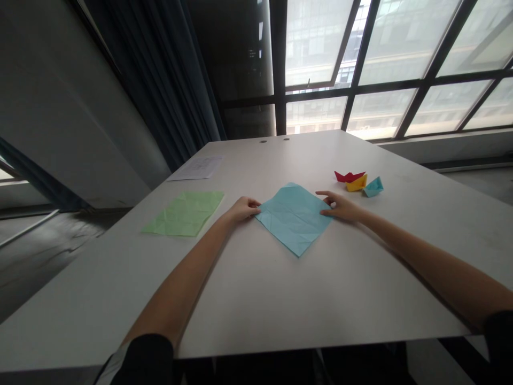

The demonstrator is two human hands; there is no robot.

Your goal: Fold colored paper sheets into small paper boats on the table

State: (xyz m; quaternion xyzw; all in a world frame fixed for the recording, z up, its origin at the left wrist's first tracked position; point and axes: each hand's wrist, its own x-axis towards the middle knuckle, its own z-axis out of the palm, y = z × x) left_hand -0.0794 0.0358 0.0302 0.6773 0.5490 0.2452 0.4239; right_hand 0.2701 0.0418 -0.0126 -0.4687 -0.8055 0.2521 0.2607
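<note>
A light blue sheet of paper (295,218), creased and turned like a diamond, lies in front of me on the table. My left hand (242,209) pinches its left corner between thumb and fingers. At the opposite corner, my right hand (339,207) grips the paper between thumb and curled fingers, its index finger stretched out above the edge. The near corner points toward me and rests on the tabletop. Slight creases cross the paper's surface.
Left of my left hand lies a creased green paper sheet (186,214). Behind it is a white printed sheet (197,168). Folded paper boats in red (348,177), yellow (356,184) and blue (373,187) stand beyond my right hand on the white table (272,310).
</note>
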